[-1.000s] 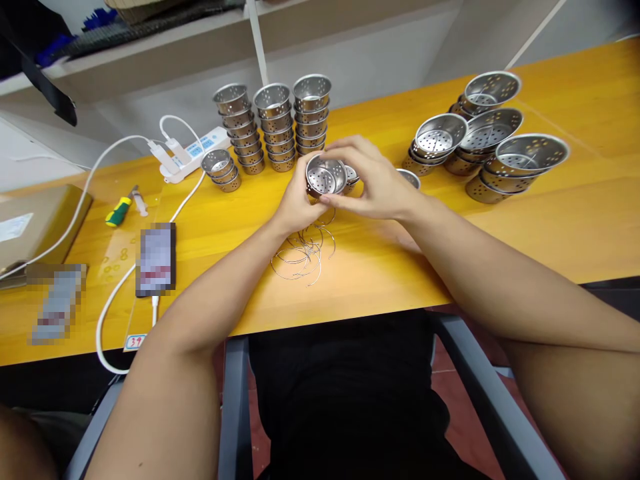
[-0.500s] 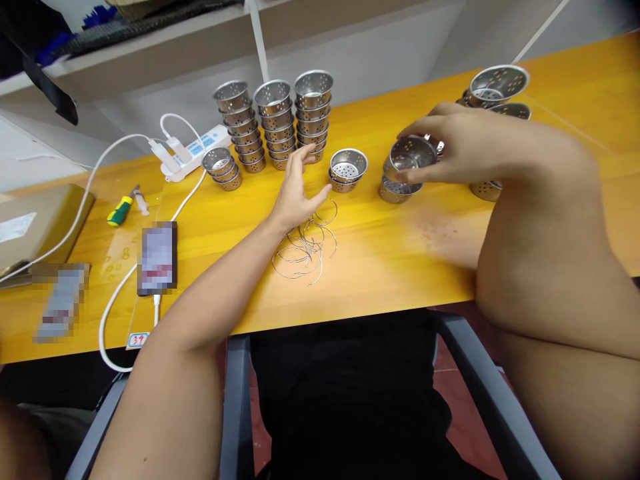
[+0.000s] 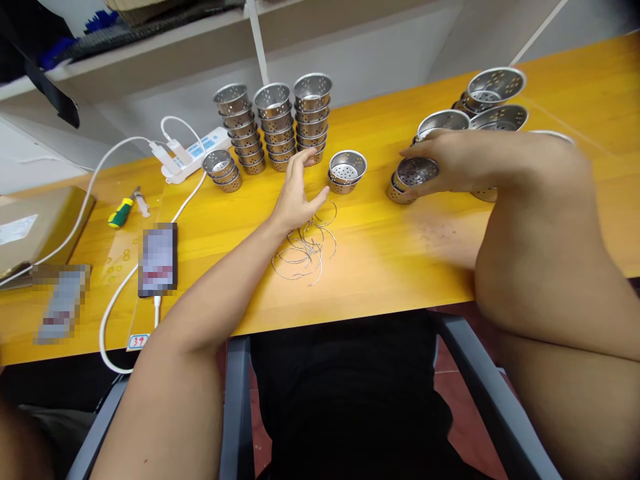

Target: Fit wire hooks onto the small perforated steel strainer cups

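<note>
My left hand (image 3: 300, 190) is open over the table, thumb and fingers apart, holding nothing. A short stack of perforated metal cups (image 3: 347, 168) stands just right of its fingertips, and thin wire rings (image 3: 307, 250) lie in a loose heap below it. My right hand (image 3: 440, 160) is wrapped round a perforated metal cup (image 3: 416, 172), tilted at the top of another cup (image 3: 398, 191). Behind that hand are more cups (image 3: 495, 87), partly hidden by the hand and forearm.
Three tall cup stacks (image 3: 273, 127) and a shorter one (image 3: 223, 170) stand at the back. To the left are a white power strip (image 3: 200, 150), a cable, a screwdriver (image 3: 121, 212), two phones (image 3: 158, 260) and a cardboard box (image 3: 50, 220). Chair arms border the table's front.
My right hand has lowered its cup, which now sits closer to the cup below. Another cup behind the hand has come into view. My left hand has hardly moved.
</note>
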`<action>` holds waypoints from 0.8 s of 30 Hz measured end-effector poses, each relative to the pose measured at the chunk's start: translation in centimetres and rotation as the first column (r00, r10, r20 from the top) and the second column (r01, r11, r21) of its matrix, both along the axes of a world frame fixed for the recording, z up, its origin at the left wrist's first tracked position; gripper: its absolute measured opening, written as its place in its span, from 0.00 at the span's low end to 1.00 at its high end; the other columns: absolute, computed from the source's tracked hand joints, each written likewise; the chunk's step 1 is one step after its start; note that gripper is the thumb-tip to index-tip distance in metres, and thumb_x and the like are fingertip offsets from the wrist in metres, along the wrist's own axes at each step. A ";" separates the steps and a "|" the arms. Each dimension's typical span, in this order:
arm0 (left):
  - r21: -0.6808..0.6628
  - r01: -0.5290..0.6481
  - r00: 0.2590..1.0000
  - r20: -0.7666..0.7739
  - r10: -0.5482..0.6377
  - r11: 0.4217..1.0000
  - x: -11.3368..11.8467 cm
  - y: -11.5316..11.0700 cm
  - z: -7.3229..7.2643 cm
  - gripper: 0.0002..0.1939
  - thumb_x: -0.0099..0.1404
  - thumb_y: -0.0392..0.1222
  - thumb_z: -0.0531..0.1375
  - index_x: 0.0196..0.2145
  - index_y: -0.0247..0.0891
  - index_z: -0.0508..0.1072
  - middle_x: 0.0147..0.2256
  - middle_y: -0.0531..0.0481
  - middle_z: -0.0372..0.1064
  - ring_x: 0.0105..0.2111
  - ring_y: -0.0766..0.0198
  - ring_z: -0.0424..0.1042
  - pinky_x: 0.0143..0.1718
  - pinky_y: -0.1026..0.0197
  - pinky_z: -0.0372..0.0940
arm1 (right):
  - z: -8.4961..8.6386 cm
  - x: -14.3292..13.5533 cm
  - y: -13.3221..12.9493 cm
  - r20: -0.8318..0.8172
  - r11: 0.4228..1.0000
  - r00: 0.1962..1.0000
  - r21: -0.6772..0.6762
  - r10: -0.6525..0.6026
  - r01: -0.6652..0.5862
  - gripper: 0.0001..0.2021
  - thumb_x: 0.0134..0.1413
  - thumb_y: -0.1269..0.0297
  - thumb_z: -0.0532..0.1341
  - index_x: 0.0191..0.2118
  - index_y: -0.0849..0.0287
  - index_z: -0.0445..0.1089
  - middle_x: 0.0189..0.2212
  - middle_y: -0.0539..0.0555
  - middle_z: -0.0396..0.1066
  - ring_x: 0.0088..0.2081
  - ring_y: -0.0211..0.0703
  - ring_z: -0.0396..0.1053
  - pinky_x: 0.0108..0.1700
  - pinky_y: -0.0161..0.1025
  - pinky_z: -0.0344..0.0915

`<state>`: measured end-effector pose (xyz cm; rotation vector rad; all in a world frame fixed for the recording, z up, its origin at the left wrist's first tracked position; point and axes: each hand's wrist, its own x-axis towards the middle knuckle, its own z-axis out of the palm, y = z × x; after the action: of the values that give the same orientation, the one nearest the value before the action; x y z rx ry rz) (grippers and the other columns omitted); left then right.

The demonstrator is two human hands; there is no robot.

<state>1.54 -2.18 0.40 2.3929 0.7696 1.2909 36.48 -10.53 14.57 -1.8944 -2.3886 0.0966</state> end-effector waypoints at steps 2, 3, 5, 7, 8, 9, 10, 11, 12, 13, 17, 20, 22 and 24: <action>0.004 0.008 1.000 0.002 -0.008 1.000 -0.1 0.1 -0.1 0.48 0.78 0.71 0.61 0.82 0.54 0.46 0.77 0.36 0.55 0.78 0.36 0.63 0.83 0.28 0.56 | 1.1 -1.5 -0.5 0.002 0.999 0.999 -0.006 0.040 -0.040 0.46 0.63 0.45 0.78 0.80 0.61 0.71 0.71 0.77 0.75 0.66 0.79 0.79 0.64 0.68 0.77; 0.003 0.010 1.000 0.001 -0.010 1.000 -0.1 0.2 -0.2 0.48 0.78 0.70 0.62 0.82 0.54 0.46 0.77 0.36 0.55 0.78 0.36 0.63 0.83 0.28 0.56 | 1.5 -2.4 -0.7 -0.033 0.996 0.997 0.069 0.067 -0.065 0.45 0.68 0.46 0.75 0.81 0.64 0.69 0.71 0.79 0.74 0.68 0.80 0.77 0.69 0.70 0.74; -0.003 0.006 1.000 -0.003 -0.006 1.000 -0.2 0.3 -0.3 0.47 0.78 0.69 0.63 0.82 0.55 0.46 0.78 0.37 0.55 0.79 0.36 0.63 0.83 0.27 0.56 | 1.5 -4.3 -0.8 -0.149 0.973 0.978 0.197 0.147 -0.116 0.40 0.72 0.48 0.72 0.79 0.66 0.71 0.70 0.79 0.74 0.70 0.79 0.76 0.74 0.68 0.70; -0.009 0.004 1.000 -0.001 -0.004 1.000 -0.2 0.3 -0.4 0.47 0.78 0.69 0.63 0.82 0.55 0.46 0.78 0.36 0.55 0.78 0.37 0.64 0.83 0.28 0.59 | 0.2 -6.1 -0.4 -0.241 0.940 0.927 0.258 0.288 -0.225 0.40 0.72 0.49 0.71 0.80 0.67 0.68 0.73 0.78 0.71 0.74 0.79 0.71 0.80 0.66 0.64; -0.010 0.007 1.000 0.003 -0.007 1.000 -0.2 0.3 -0.4 0.48 0.78 0.70 0.63 0.82 0.54 0.46 0.78 0.36 0.55 0.78 0.38 0.65 0.82 0.29 0.60 | -0.9 -6.8 0.1 -0.290 0.929 0.898 0.267 0.331 -0.256 0.43 0.71 0.48 0.72 0.81 0.64 0.65 0.75 0.76 0.68 0.76 0.80 0.67 0.82 0.68 0.61; -0.011 0.011 1.000 0.006 -0.011 1.000 -0.2 0.2 -0.4 0.48 0.77 0.71 0.63 0.81 0.54 0.47 0.78 0.36 0.55 0.78 0.38 0.65 0.82 0.29 0.61 | -2.1 -7.4 0.6 -0.340 0.931 0.877 0.256 0.339 -0.260 0.46 0.69 0.45 0.73 0.83 0.59 0.62 0.78 0.74 0.65 0.79 0.81 0.63 0.83 0.72 0.58; -0.013 0.013 1.000 0.007 -0.013 1.000 -0.1 0.2 -0.4 0.49 0.77 0.72 0.64 0.81 0.53 0.47 0.78 0.35 0.56 0.77 0.38 0.66 0.82 0.30 0.61 | -3.4 -7.8 1.3 -0.380 0.936 0.863 0.241 0.333 -0.254 0.49 0.68 0.43 0.73 0.84 0.59 0.59 0.80 0.73 0.63 0.80 0.84 0.60 0.82 0.76 0.57; -0.017 0.012 1.000 0.005 -0.012 1.000 -0.1 0.1 -0.4 0.50 0.76 0.72 0.65 0.81 0.53 0.47 0.78 0.35 0.56 0.77 0.38 0.66 0.82 0.30 0.62 | -4.6 -8.1 2.0 -0.418 0.942 0.850 0.240 0.319 -0.235 0.50 0.68 0.41 0.73 0.85 0.58 0.58 0.80 0.73 0.62 0.81 0.85 0.59 0.82 0.78 0.56; -0.022 0.008 1.000 0.002 -0.008 1.000 0.0 0.0 -0.4 0.51 0.75 0.73 0.66 0.81 0.52 0.48 0.78 0.35 0.57 0.78 0.39 0.66 0.82 0.30 0.62 | -5.8 -8.4 2.7 -0.446 0.945 0.840 0.246 0.308 -0.216 0.50 0.67 0.39 0.72 0.85 0.58 0.58 0.80 0.73 0.63 0.81 0.86 0.59 0.82 0.79 0.55; -0.029 0.002 1.000 -0.002 -0.003 1.000 0.0 0.0 -0.4 0.52 0.74 0.74 0.67 0.81 0.52 0.48 0.77 0.35 0.57 0.78 0.39 0.66 0.82 0.31 0.62 | -6.7 -8.5 3.4 -0.462 0.949 0.836 0.243 0.295 -0.200 0.50 0.66 0.38 0.72 0.84 0.59 0.60 0.78 0.74 0.66 0.79 0.86 0.61 0.81 0.80 0.56; -0.039 -0.004 1.000 -0.015 0.003 0.999 0.0 0.1 -0.7 0.55 0.73 0.75 0.68 0.82 0.52 0.48 0.78 0.35 0.57 0.79 0.38 0.64 0.82 0.32 0.61 | -8.3 -8.7 4.9 -0.466 0.957 0.848 0.250 0.252 -0.147 0.50 0.61 0.36 0.76 0.80 0.59 0.67 0.71 0.73 0.71 0.74 0.85 0.68 0.79 0.78 0.62; -0.031 0.006 1.000 -0.022 -0.007 0.999 -0.1 0.4 -1.0 0.56 0.73 0.75 0.67 0.82 0.52 0.46 0.79 0.35 0.55 0.80 0.38 0.61 0.84 0.31 0.58 | -7.6 -8.7 4.6 -0.466 0.956 0.849 0.260 0.248 -0.137 0.51 0.62 0.37 0.76 0.81 0.58 0.65 0.71 0.72 0.69 0.74 0.84 0.67 0.80 0.76 0.61; -0.037 0.007 1.000 -0.021 -0.008 0.999 0.0 0.4 -1.0 0.57 0.72 0.75 0.68 0.82 0.53 0.45 0.80 0.35 0.55 0.81 0.37 0.60 0.84 0.30 0.56 | -6.8 -8.8 4.0 -0.470 0.948 0.838 0.274 0.277 -0.160 0.50 0.65 0.37 0.74 0.83 0.54 0.62 0.72 0.71 0.67 0.76 0.82 0.65 0.81 0.75 0.61; -0.046 0.006 1.000 -0.010 -0.006 0.999 0.1 0.2 -0.7 0.58 0.71 0.75 0.69 0.82 0.52 0.46 0.79 0.34 0.57 0.81 0.36 0.61 0.84 0.30 0.57 | -6.1 -9.3 3.2 -0.471 0.934 0.820 0.297 0.324 -0.199 0.50 0.67 0.36 0.72 0.85 0.51 0.58 0.74 0.69 0.66 0.78 0.81 0.63 0.81 0.75 0.61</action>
<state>1.60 -2.00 -0.30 2.3653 0.7854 1.2466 27.18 -7.34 8.49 -1.2233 -2.1493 0.2871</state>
